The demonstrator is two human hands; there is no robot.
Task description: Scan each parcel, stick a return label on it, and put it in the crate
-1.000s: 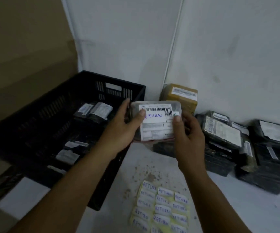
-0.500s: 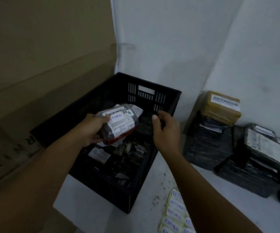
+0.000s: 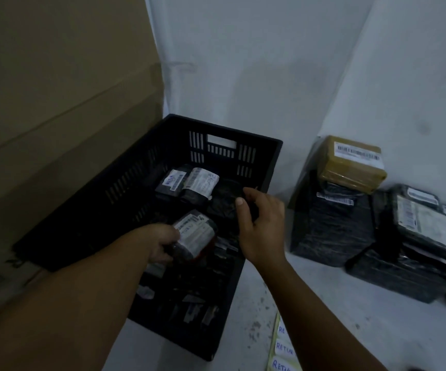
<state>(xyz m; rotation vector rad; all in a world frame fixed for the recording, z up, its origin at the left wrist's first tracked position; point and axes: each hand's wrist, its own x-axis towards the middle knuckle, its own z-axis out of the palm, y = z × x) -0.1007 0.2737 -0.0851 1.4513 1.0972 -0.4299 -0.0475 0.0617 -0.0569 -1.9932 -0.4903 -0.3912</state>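
Observation:
My left hand (image 3: 163, 243) grips a small dark parcel (image 3: 196, 238) with a white shipping label and a handwritten return sticker, low inside the black plastic crate (image 3: 272, 167). My right hand (image 3: 260, 223) hovers over the crate's right rim, fingers loosely curled and holding nothing. Two labelled parcels (image 3: 189, 183) lie at the crate's far end, and more dark parcels cover its floor. A sheet of return labels (image 3: 282, 349) lies on the white surface at the bottom, partly hidden by my right forearm.
A large brown cardboard panel (image 3: 56, 129) stands along the crate's left side. Right of the crate, black-wrapped parcels (image 3: 328, 228) are stacked against the white wall, with a tan taped parcel (image 3: 352, 163) on top. More labelled parcels (image 3: 427, 226) lie at the far right.
My left hand has carried the labelled parcel left and down into the crate. My right hand let go of it and now hangs over the crate's rim. The view turned left.

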